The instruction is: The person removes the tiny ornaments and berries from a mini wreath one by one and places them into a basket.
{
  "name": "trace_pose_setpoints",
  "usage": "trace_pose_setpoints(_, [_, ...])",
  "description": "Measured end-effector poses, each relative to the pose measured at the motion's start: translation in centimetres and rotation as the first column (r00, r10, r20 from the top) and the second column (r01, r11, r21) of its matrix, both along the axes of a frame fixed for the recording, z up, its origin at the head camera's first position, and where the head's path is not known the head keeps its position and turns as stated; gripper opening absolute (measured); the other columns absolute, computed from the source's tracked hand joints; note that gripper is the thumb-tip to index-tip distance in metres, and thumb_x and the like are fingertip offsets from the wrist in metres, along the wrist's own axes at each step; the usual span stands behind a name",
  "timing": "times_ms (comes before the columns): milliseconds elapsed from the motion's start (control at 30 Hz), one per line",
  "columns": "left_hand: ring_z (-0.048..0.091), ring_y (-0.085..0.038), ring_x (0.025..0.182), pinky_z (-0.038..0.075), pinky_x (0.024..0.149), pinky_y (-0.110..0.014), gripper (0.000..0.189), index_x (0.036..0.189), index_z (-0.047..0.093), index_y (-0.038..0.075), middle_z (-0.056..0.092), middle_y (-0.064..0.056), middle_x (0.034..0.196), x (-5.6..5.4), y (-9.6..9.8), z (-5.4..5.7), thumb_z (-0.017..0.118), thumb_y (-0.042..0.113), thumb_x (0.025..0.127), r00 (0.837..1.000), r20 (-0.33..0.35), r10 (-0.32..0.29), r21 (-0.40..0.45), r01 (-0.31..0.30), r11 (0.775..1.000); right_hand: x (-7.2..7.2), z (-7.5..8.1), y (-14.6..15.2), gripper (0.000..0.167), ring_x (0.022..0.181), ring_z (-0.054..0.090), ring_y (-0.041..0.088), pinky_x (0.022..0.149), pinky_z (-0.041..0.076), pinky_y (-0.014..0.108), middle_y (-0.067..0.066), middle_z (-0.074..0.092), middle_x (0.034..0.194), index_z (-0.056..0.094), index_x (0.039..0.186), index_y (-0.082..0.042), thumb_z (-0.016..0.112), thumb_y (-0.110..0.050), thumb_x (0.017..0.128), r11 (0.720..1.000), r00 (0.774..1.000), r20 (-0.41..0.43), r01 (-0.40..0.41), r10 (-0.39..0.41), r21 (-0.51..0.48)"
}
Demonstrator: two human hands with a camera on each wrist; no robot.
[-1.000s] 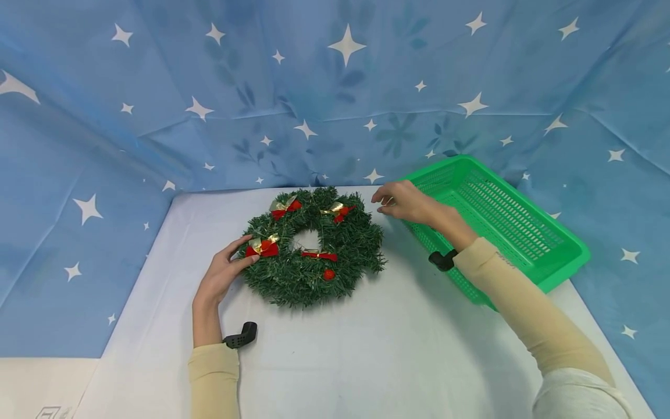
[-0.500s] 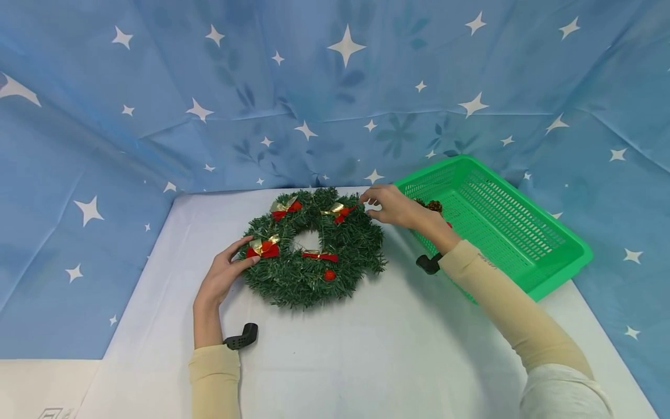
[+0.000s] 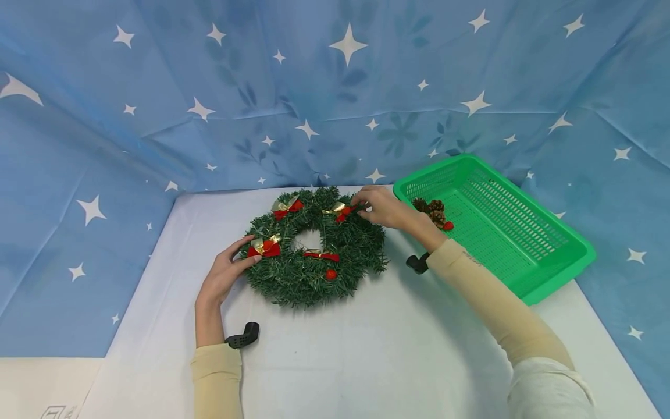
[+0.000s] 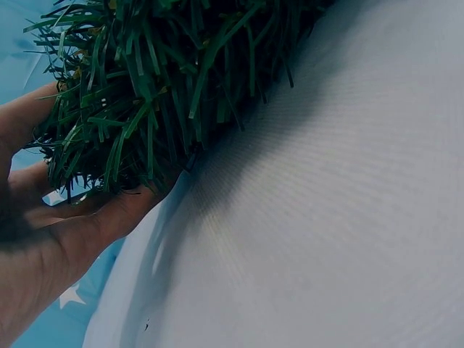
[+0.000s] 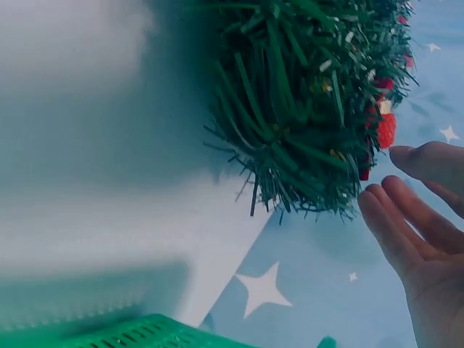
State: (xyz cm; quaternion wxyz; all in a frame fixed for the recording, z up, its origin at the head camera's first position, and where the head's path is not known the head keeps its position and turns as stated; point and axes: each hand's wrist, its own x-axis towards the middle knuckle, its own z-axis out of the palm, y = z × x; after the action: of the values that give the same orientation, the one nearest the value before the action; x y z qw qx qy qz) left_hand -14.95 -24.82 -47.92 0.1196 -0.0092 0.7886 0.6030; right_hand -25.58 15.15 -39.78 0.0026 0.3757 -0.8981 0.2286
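Observation:
A green artificial Christmas wreath [image 3: 309,285] lies on the white tabletop, set with several red and gold bows and a small red ball [image 3: 331,274]. My left hand [image 3: 216,282] grips its left edge beside a bow [image 3: 264,249]. In the left wrist view, thumb and fingers straddle the green tips. Over at the upper right bow [image 3: 342,215], my right hand [image 3: 384,208] has its fingertips at the red ribbon. Close up in the right wrist view, the thumb of that hand [image 5: 428,232] stands apart from the fingers, next to the bow's red ball [image 5: 386,130].
To the right, a green plastic basket [image 3: 562,262] stands tilted across the table. Pine cones [image 3: 437,214] and a red berry [image 3: 448,226] lie in its near left part. Behind the table hangs a blue star-printed cloth [image 3: 314,75].
My right hand has moved left from beside the basket to the upper right bow, uncovering the pine cones and berry. The left hand and wreath have stayed in place.

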Motion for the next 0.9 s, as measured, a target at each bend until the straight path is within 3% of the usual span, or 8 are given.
trace_pose_setpoints(400, [0.018,-0.046,0.156,0.031,0.118,-0.061,0.069,0.162,0.037,0.023,0.01,-0.011,0.173,0.0,0.0,0.0,0.069,0.027,0.101,1.0,0.004,0.007,0.001,-0.007,1.0,-0.5,-1.3,-1.6,0.021,0.093,0.069,0.03,0.08,0.058,0.041,0.017,0.069,0.108,0.074,0.113,0.001,0.074,0.001,0.092,1.0,1.0,-0.017,0.002,-0.002,-0.009])
trace_pose_setpoints(667, [0.024,-0.046,0.154,0.033,0.117,-0.06,0.068,0.161,0.038,0.023,0.009,-0.013,0.173,-0.2,0.0,-0.2,0.069,0.026,0.101,1.0,0.001,0.009,0.005,-0.009,1.0,-0.4,-1.3,-2.2,0.019,0.095,0.069,0.03,0.081,0.059,0.04,0.016,0.069,0.11,0.074,0.112,0.001,0.073,0.001,0.093,1.0,1.0,0.013,0.009,-0.009,0.004])
trace_pose_setpoints(900, [0.019,-0.046,0.155,0.031,0.118,-0.061,0.067,0.161,0.038,0.022,0.01,-0.012,0.173,0.0,0.0,-0.1,0.069,0.027,0.101,1.0,-0.002,0.012,0.007,-0.012,1.0,-0.6,-1.4,-2.5,0.018,0.091,0.069,0.029,0.078,0.059,0.039,0.016,0.069,0.106,0.075,0.11,0.001,0.072,0.002,0.092,0.999,1.0,0.002,0.001,-0.001,0.032])
